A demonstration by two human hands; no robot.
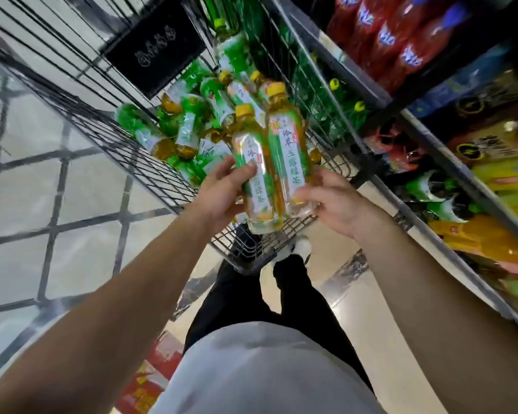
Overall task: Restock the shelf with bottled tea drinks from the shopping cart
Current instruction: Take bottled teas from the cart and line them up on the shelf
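Hands grip two upright green tea bottles side by side above the wire shopping cart point(150, 162): left hand point(222, 189) holds one bottle point(256, 177), right hand point(329, 198) the other point(290, 150).

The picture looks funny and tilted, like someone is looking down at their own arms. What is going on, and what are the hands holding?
A camera worn on a person's head took this picture, so you see their own arms and legs from above. The left hand holds a clear plastic tea bottle with a yellow cap. The right hand holds a second one just like it. The two bottles are side by side. Behind them is a wire shopping cart with many more green-labelled tea bottles lying in a pile. On the right are store shelves with other drinks and packets.
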